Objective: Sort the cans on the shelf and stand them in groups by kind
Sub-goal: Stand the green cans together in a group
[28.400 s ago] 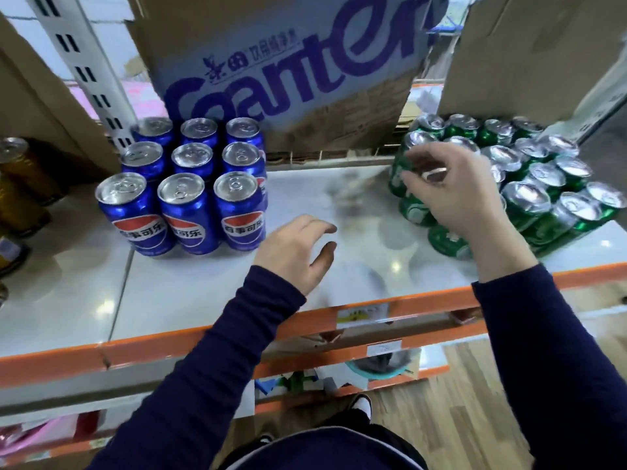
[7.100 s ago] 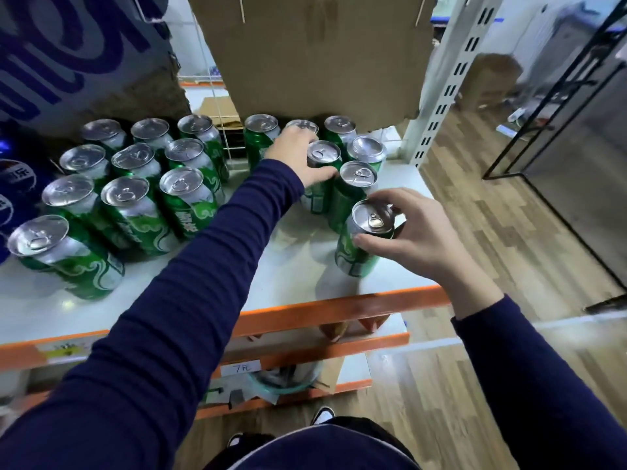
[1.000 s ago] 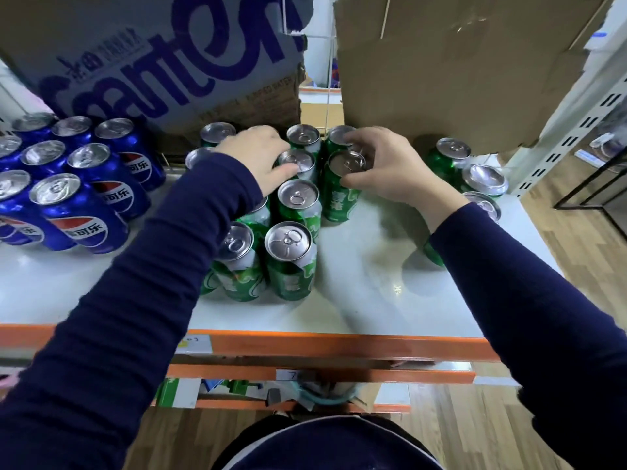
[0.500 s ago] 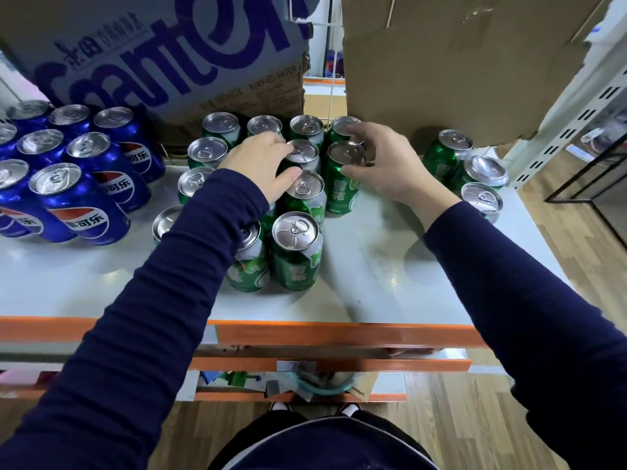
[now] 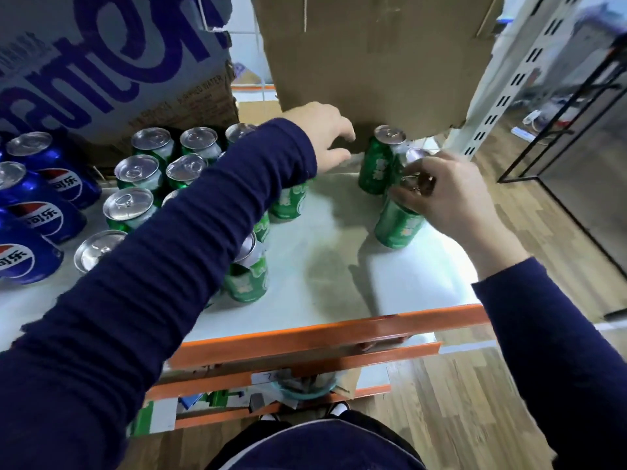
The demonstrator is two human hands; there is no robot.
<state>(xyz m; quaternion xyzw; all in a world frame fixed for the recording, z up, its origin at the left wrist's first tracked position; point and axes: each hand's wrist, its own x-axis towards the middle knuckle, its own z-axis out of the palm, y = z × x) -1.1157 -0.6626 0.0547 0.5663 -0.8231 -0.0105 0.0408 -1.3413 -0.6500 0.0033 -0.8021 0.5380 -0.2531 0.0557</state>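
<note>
green cans (image 5: pixel 249 283) behind left sleeve (image 5: pixel 169 266)

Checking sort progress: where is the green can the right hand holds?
Head view, right end of the shelf: the right hand grips the green can by its top, just in front of a second green can.

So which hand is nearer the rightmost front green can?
Right: the right hand grips the green can at its top; the left hand hovers apart, further back and left.

Blue Pepsi cans (image 5: pixel 37 215) stand upright at the left end of the shelf (image 5: pixel 339 283). Silver-topped green cans (image 5: pixel 135 171) stand clustered mid-shelf. Near its right end stands a separate green trio (image 5: pixel 375 167); the right hand (image 5: pixel 441 195) grips the frontmost can (image 5: pixel 400 228) at its top.
</note>
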